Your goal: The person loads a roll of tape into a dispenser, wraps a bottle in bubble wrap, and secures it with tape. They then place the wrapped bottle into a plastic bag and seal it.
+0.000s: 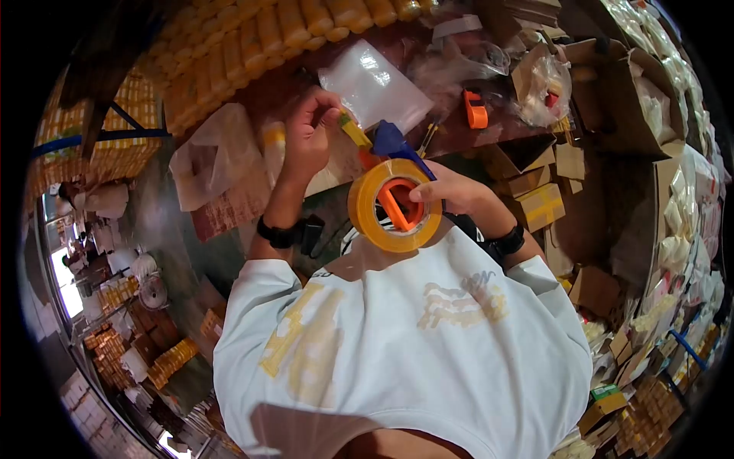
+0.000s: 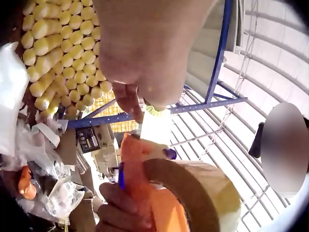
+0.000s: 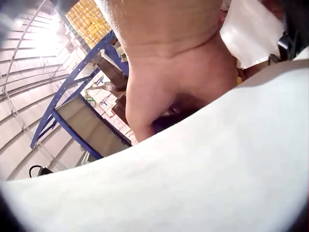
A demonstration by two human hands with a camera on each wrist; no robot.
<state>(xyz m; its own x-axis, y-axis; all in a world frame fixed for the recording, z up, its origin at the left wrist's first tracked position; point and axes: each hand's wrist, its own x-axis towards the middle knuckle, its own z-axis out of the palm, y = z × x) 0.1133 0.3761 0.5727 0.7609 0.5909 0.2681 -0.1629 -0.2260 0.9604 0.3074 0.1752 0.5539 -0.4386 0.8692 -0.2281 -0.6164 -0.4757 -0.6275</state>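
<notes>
A tape dispenser with an orange core and blue blade guard carries a roll of yellowish-brown tape (image 1: pixel 394 205). My right hand (image 1: pixel 443 191) grips the dispenser handle close to my chest. The same tape roll (image 2: pixel 198 193) fills the lower part of the left wrist view. My left hand (image 1: pixel 310 134) is raised above the roll and pinches the free end of the tape strip (image 1: pixel 353 128) between thumb and fingers. The strip (image 2: pixel 155 126) runs from the roll up to those fingers. The right wrist view shows only my palm and the white shirt (image 3: pixel 203 183).
A clear plastic bag (image 1: pixel 375 84) lies on the cluttered worktop beyond my hands. An orange tape dispenser (image 1: pixel 475 109) sits to its right. Open cardboard boxes (image 1: pixel 535 183) crowd the right side. Stacks of yellow packets (image 1: pixel 245 38) line the back.
</notes>
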